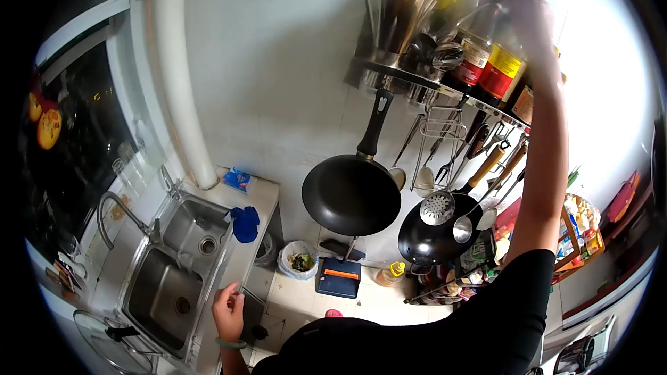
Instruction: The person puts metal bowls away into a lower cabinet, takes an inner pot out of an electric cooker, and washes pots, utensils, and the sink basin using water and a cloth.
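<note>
From where I stand, the reach has got as far as the bottle tops: the right hand [524, 14] is up over the wall shelf [417, 78], while the red-labelled bottle [473, 61] and the yellow-and-red-labelled bottle [501, 71], two in all, stand on it, neither lifted off. That hand is blurred, so I can't tell whether it's pinching a cap or spread. The left hand [228, 311], well below the shelf beside the counter, is loosely curled, not pressed shut, with nothing visible in it. Under the shelf I count one frying pan [351, 194], one wok [424, 239] and one perforated skimmer [438, 208].
</note>
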